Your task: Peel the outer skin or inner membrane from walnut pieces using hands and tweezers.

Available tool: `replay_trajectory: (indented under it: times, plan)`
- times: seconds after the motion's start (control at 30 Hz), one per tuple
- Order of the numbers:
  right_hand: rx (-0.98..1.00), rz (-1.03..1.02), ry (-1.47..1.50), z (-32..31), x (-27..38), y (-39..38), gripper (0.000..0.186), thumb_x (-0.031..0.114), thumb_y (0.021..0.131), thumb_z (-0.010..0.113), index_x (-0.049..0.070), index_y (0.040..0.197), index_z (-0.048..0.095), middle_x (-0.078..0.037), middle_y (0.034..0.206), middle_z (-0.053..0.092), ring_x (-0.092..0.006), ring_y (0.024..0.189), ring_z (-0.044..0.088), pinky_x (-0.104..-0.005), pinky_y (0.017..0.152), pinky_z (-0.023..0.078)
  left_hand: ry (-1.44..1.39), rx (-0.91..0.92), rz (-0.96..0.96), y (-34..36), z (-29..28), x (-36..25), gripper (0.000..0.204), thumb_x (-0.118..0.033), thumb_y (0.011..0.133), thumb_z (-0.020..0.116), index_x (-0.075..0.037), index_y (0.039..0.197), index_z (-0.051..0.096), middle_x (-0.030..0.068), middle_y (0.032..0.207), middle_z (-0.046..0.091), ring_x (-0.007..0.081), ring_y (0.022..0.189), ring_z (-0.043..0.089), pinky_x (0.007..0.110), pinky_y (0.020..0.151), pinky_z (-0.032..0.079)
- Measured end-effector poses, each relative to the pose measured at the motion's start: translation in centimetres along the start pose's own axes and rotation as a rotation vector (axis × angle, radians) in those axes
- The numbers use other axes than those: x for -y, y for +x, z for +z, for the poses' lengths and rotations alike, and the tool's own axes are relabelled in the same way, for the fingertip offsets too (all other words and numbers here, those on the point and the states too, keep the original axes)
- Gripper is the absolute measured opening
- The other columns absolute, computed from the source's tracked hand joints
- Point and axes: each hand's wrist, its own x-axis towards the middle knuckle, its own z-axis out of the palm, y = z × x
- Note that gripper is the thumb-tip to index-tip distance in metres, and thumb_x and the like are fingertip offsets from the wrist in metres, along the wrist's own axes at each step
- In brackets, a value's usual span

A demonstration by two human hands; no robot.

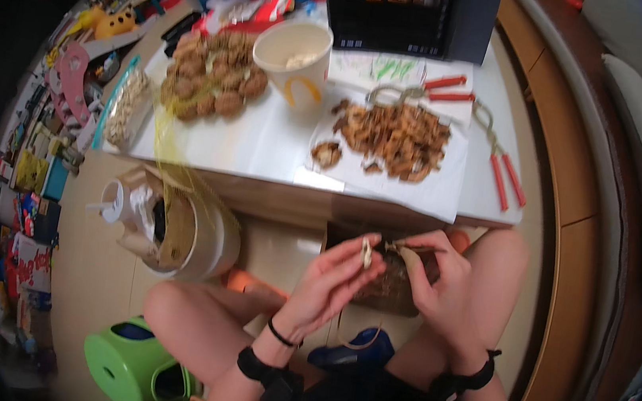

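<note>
Both forearms come up from the near edge, wrists banded in black, and meet over the lap between the bare knees. The left hand is tipped palm-up, fingers curled in narrow, thumb and fingertips pinching a small pale nut piece and holding it upright just off the right hand. The right hand sits opposite, knuckles rounded, fingers closed tight on a thin dark pick that points left toward the pale piece; whether its tip actually touches is too fine to tell. Under both hands there's a brown, shadowed mass, a bag or basket of shells perhaps, mostly hidden by the hands and hard to read.

Far of the hands, the white table runs across the scene. On it, right of middle, a heap of brown shell fragments lies on a white sheet. Left of that stands a pale paper cup, and further left a pile of round brown walnuts in yellow netting. Two red-handled crackers lie at the far right of the table.

Down on the floor, left, a round white bin holds paper rubbish, and a green stool sits near the left knee. The far left clutter blurs into the rim.
</note>
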Motion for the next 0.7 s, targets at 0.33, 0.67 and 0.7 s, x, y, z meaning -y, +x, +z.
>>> replay_trajectory:
  times: [0.33,0.67,0.7]
  plan:
    - [-0.02,-0.01,0.244,0.5,-1.1,-0.8,0.014,-0.004,0.076,0.053,-0.002,0.09,0.054,-0.008,0.084,0.058,-0.0119,0.075,0.059,-0.0218,0.065,0.047,0.181,-0.076,0.031,0.4,-0.1,0.7,0.035,-0.011,0.087,0.046,0.002,0.119,0.04,0.0124,0.106,0.052,0.0189,0.103,0.051,0.028,0.089,0.042]
    - [-0.081,0.098,0.433,1.3,-1.1,-1.2,0.013,-0.007,0.078,0.052,-0.006,0.09,0.05,-0.008,0.089,0.052,-0.0123,0.081,0.057,-0.0217,0.071,0.046,0.277,-0.098,0.178,0.4,0.7,1.6,0.023,-0.001,0.084,0.048,0.001,0.106,0.044,0.0091,0.095,0.055,0.0159,0.09,0.057,0.024,0.079,0.046]
    - [-0.078,0.089,0.395,1.1,-1.0,-1.3,0.013,-0.007,0.078,0.052,-0.006,0.091,0.05,-0.008,0.089,0.052,-0.0127,0.082,0.057,-0.0221,0.073,0.046,0.302,-0.104,0.21,0.3,0.8,1.7,0.022,0.0,0.084,0.048,0.001,0.105,0.044,0.0084,0.094,0.055,0.0156,0.089,0.057,0.023,0.078,0.046]
